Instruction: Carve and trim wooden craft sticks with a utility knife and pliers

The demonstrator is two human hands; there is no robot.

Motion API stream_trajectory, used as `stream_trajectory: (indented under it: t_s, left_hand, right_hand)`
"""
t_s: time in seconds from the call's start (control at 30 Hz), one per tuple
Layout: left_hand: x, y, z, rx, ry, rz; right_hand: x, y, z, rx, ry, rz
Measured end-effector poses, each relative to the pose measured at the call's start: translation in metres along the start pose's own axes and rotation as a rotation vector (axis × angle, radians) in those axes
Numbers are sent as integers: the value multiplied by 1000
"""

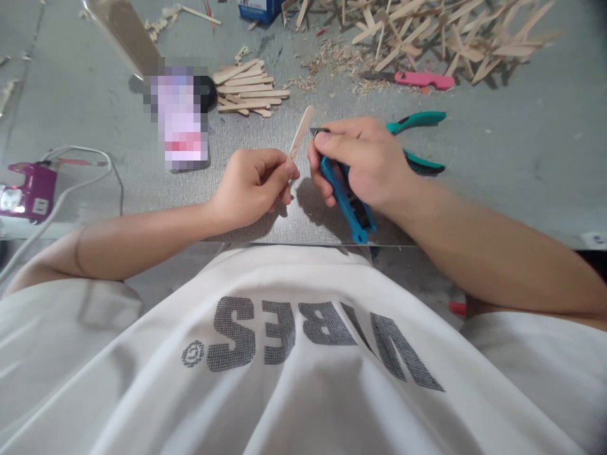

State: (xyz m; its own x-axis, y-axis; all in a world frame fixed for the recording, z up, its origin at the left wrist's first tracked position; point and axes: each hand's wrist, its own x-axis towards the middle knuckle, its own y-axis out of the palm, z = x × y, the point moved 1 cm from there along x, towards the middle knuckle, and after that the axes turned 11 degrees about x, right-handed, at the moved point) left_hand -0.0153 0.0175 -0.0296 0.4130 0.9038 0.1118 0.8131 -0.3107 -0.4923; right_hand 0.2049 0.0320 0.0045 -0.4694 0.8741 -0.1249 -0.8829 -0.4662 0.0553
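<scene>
Between the thumb and fingers of my left hand [258, 186] is a wooden popsicle stick [301, 131], its rounded end pointing up and away. Small marks show along the stick near my fingertips. My right hand [367, 158] is closed around a blue utility knife [348, 199]. The short dark blade pokes out by my right thumb, close to the stick; whether it touches the wood I cannot tell. Both hands are just above the table's front edge. Behind my right hand lie pliers with green handles [417, 120], their jaws hidden.
A pile of popsicle sticks [251, 88] lies beyond my left hand, beside a blurred-out phone-like object [183, 120]. Farther right are a pink folding knife [423, 79], wood shavings [336, 63] and a heap of joined sticks [417, 31]. A purple device [31, 189] with a cable sits left.
</scene>
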Motion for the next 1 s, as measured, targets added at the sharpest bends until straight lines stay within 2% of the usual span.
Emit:
stream_trajectory:
  t_s: [0.1,0.17,0.3,0.57,0.8,1.0]
  left_hand:
    - [1,0,1,24,6,-8]
    - [2,-1,0,37,11,-11]
    - [3,-2,-1,34,15,-14]
    - [2,-1,0,11,-13,6]
    - [3,-1,0,-55,10,33]
    - [4,0,0,-99,-24,37]
  right_hand:
    - [0,-1,-2,-276,-140,-87]
    - [0,0,-3,-334,-183,-76]
    - [-2,5,-6,-240,-110,18]
    - [-2,5,-5,-124,-18,77]
    - [-1,7,-4,-132,35,80]
    - [-1,7,-2,-181,56,67]
